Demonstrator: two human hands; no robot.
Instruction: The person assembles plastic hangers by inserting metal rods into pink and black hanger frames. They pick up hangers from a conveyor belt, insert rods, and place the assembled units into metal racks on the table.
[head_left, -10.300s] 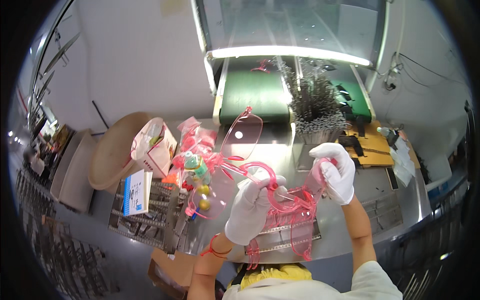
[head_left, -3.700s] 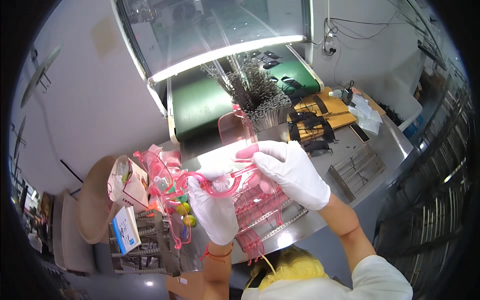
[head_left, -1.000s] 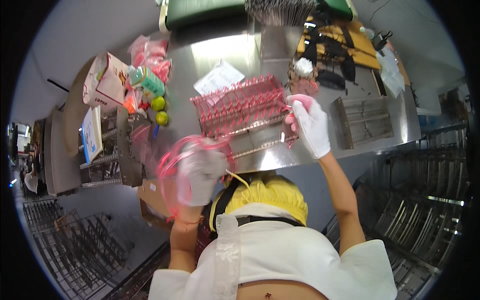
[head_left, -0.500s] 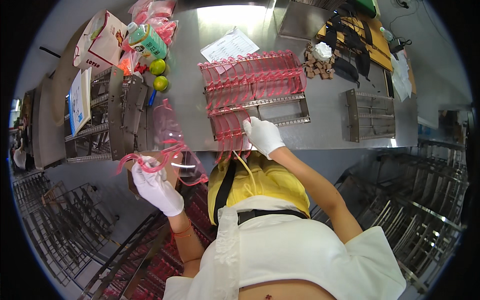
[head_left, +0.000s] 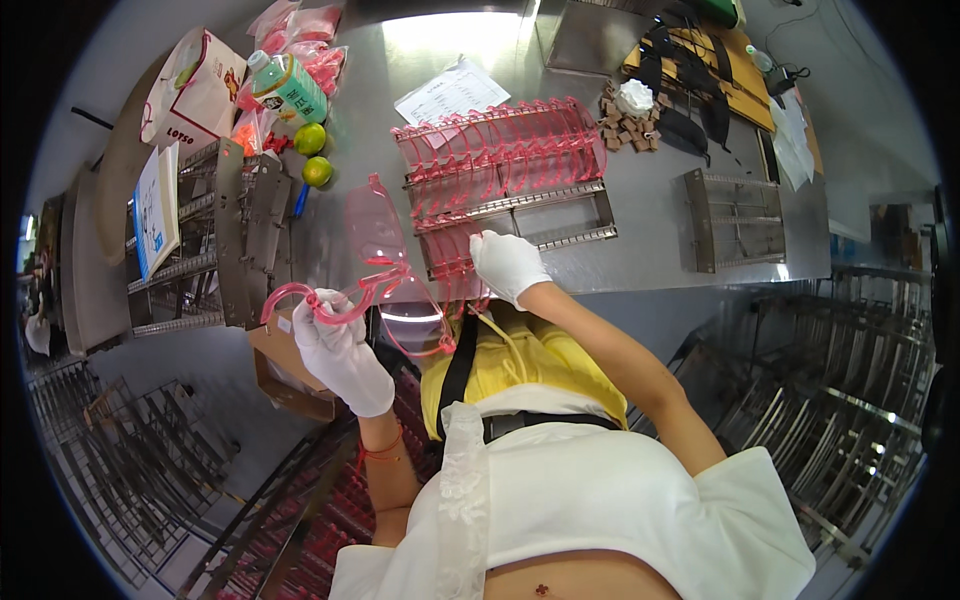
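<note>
In my raised left hand, white-gloved and closed, is the curved runner of a translucent pink moulded lens piece. Its two broad clear lenses hang to the right of the glove, in front of the table edge. My right hand, also gloved, has its fingertips pinched together at the right end of the rack's nearest row, on a pink lens piece mostly hidden by the glove. Similar pink pieces stand close together in the back rows of the slotted metal rack.
A paper sheet lies behind the rack. Another metal rack stands at right, near small brown blocks. At left are stacked racks, a bottle, two green fruits and a blue pen. A cardboard box sits below.
My left hand has moved right with the pink lens piece, bringing it closer to the rack. My right hand has shifted slightly left along the nearest row.
</note>
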